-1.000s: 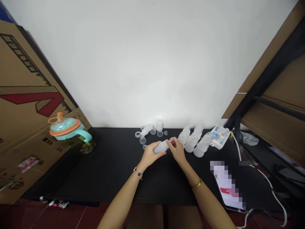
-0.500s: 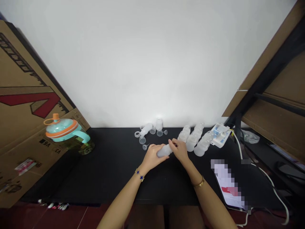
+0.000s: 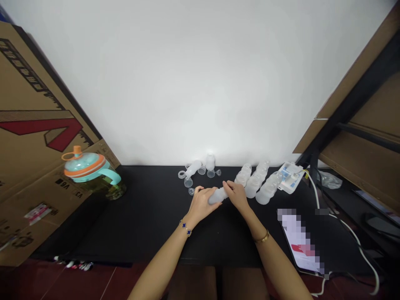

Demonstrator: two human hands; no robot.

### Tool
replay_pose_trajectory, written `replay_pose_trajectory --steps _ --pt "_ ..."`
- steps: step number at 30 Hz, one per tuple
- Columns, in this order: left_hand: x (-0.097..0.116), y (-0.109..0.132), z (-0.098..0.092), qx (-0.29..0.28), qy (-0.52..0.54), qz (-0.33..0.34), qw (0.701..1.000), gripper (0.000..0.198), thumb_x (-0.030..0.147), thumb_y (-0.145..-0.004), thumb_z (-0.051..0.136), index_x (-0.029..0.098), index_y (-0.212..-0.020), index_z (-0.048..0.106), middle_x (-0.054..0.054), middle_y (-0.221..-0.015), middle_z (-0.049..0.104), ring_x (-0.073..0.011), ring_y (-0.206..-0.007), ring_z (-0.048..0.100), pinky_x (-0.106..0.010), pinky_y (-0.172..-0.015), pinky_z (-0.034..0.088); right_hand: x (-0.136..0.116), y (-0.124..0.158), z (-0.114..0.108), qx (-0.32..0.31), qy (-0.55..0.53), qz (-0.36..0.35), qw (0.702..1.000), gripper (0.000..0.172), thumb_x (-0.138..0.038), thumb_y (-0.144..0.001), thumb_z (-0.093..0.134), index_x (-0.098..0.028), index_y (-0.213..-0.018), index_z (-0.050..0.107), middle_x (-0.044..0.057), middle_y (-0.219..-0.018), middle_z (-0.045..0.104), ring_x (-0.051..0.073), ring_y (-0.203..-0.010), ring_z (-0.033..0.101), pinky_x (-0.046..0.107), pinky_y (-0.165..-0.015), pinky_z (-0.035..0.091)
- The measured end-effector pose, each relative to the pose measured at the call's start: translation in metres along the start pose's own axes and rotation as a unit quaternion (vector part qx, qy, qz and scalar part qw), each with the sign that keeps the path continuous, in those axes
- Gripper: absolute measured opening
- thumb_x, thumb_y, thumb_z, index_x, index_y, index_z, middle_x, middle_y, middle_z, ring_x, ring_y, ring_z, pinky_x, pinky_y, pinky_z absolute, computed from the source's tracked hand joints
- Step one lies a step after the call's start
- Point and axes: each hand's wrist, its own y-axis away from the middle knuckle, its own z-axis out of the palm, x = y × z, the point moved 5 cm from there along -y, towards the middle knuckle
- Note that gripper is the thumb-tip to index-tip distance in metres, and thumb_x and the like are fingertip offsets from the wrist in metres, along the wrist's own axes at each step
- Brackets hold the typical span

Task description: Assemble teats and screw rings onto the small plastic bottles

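My left hand (image 3: 201,203) is wrapped round the base of a frosted translucent plastic bottle (image 3: 218,195) lying nearly flat over the black table (image 3: 150,221). My right hand (image 3: 236,195) pinches the bottle's neck end, fingers closed on it. Just right of my hands lie three similar bottles (image 3: 258,183) side by side, tilted toward the wall. Behind my hands several loose bottle parts (image 3: 200,171) are scattered: rings, small caps and one upright piece.
A teal and orange water jug (image 3: 93,175) stands at the left by a large cardboard box (image 3: 34,137). A phone (image 3: 298,241) lies at the right front, with a white charger block (image 3: 290,177) and cable (image 3: 340,225) behind it. A shelf frame (image 3: 353,125) rises at the right.
Both hands and the bottle have shifted slightly to the right, toward the row of bottles. The view has swayed a little; nothing else on the table moved.
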Motion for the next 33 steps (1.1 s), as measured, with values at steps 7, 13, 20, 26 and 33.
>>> replay_pose_trajectory --steps 7,13,20,26,33 --pt "0.002 0.002 0.000 0.017 -0.063 0.030 0.997 0.048 0.032 -0.079 0.079 0.025 -0.125 0.068 -0.010 -0.118 0.074 -0.0303 -0.106 0.067 -0.048 -0.108 0.029 0.003 0.000 0.002 -0.005 -0.003 0.012 1.000 0.051 -0.054 -0.095 0.042 -0.022 -0.058 0.025 -0.004 -0.051 0.034 0.014 -0.053 0.035 0.031 -0.056 0.021" --pt "0.007 0.002 -0.003 0.037 -0.156 0.059 0.985 0.045 0.027 -0.080 0.075 0.023 -0.123 0.064 -0.006 -0.114 0.075 -0.0260 -0.101 0.069 -0.047 -0.102 0.037 0.007 0.002 0.005 -0.004 -0.016 0.025 1.000 0.058 -0.062 -0.096 0.043 -0.022 -0.056 0.029 -0.004 -0.052 0.033 0.013 -0.054 0.035 0.030 -0.056 0.019" --pt "0.002 0.001 -0.011 0.065 -0.182 0.075 0.978 0.042 0.020 -0.084 0.070 0.024 -0.124 0.062 -0.007 -0.124 0.072 -0.0252 -0.111 0.068 -0.049 -0.109 0.035 0.011 0.003 0.016 -0.027 -0.056 0.024 0.998 0.061 -0.065 -0.097 0.040 -0.021 -0.055 0.031 -0.003 -0.053 0.034 0.013 -0.054 0.036 0.030 -0.055 0.019" --pt "-0.001 0.001 -0.011 0.062 -0.202 0.090 0.973 0.043 0.019 -0.086 0.070 0.025 -0.127 0.061 -0.007 -0.125 0.072 -0.0247 -0.112 0.067 -0.049 -0.110 0.035 0.014 0.002 0.021 -0.003 -0.069 0.036 0.997 0.056 -0.061 -0.095 0.037 -0.022 -0.055 0.032 -0.002 -0.053 0.036 0.014 -0.054 0.037 0.030 -0.055 0.022" --pt "0.001 0.002 -0.011 0.065 -0.219 0.118 0.966 0.045 0.018 -0.086 0.070 0.025 -0.130 0.061 -0.008 -0.125 0.071 -0.0253 -0.112 0.067 -0.049 -0.110 0.036 0.019 0.001 0.026 -0.008 -0.079 0.067 0.995 0.053 -0.059 -0.091 0.035 -0.024 -0.052 0.032 -0.001 -0.049 0.037 0.015 -0.052 0.039 0.031 -0.054 0.023"
